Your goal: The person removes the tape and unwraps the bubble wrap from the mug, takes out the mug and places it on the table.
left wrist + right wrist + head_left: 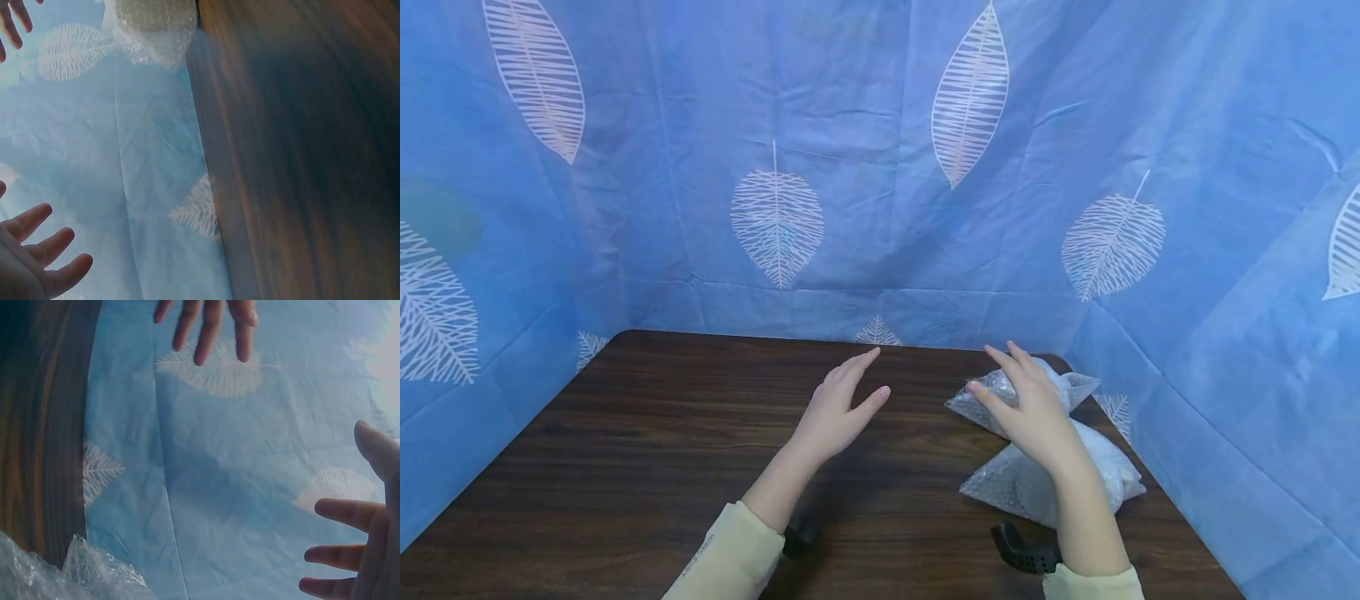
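Over the middle of the table my left hand (835, 414) is held with its fingers extended and thumb apart, holding nothing. My right hand (1032, 408) is in front of two bubble-wrapped bundles at the right, its fingers spread and nothing in its grasp. The farther bundle (1078, 385) lies near the back right corner, partly covered by that hand in the head view. Nearer to me, the second bundle (1000, 487) is wrapped around something whitish and is partly behind my right forearm. In the right wrist view, bubble wrap (100, 572) shows at the lower left.
The dark wood-grain table (647, 442) reaches back to a blue curtain (865, 233) with white leaf prints, which also runs along both sides. Black wrist straps (1022, 552) sit at my cuffs.
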Tool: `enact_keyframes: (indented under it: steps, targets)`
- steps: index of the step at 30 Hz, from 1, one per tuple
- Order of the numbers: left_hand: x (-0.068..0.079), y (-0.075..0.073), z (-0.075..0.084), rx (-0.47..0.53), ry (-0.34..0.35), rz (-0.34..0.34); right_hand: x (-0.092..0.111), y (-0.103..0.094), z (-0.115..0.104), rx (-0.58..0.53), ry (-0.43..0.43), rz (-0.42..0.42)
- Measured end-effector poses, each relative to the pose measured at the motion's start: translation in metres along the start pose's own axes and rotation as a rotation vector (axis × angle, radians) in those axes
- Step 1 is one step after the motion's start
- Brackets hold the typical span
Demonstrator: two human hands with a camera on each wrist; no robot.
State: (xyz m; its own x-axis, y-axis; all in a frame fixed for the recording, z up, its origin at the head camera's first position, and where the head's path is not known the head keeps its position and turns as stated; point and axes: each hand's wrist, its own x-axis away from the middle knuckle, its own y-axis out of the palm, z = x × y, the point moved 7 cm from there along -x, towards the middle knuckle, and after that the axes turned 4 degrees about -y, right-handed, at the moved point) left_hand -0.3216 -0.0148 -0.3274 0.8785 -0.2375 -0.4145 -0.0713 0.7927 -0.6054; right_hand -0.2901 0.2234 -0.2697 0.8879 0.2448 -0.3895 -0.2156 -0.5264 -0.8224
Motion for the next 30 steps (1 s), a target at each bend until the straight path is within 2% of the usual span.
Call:
enact_keyframes:
  steps: [12,21,30]
  targets:
    - [0.004,0.032,0.006,0.074,0.007,-0.034,0.020,-0.026,0.028,-0.075,0.076,0.049]
    - [0.003,0.050,0.014,0.137,-0.008,-0.067,0.033,-0.039,0.048,-0.113,0.107,0.077]
    - [0.006,0.069,0.021,0.190,-0.027,-0.117,0.044,-0.047,0.072,-0.091,0.134,0.101]
